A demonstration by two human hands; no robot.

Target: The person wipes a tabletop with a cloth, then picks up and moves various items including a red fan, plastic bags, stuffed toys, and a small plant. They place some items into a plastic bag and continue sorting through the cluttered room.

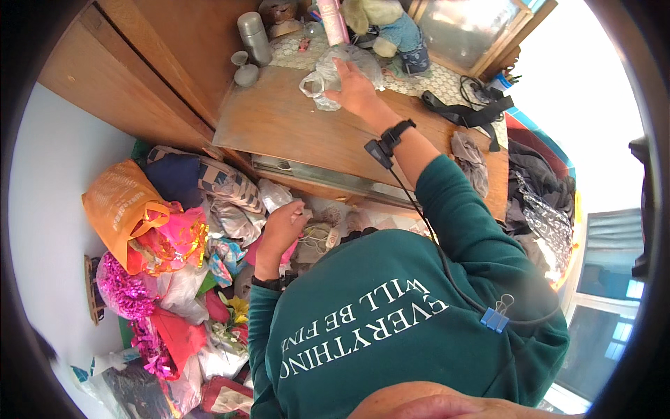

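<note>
My right hand (357, 90) is over a crumpled clear plastic bag (327, 84) on the wooden tabletop (282, 112). Its fingers and thumb are spread, and they appear to touch the film without closing on it. Lower and to the left, my left hand (282, 226) hangs in front of the table with curled fingers. Something small and pale shows at its fingertips, but whether it is held is unclear. A whitish plastic bag (274, 195) lies just behind that hand. Both wrists wear black straps, and a cable runs from the right one.
A metal flask (255, 39), a small grey vase (245, 70), a pink canister (333, 21) and a plush toy (400, 34) stand along the back. Black straps (466, 111) and a grey cloth bag (469, 160) lie rightward. An orange bag (123, 209) tops the left pile.
</note>
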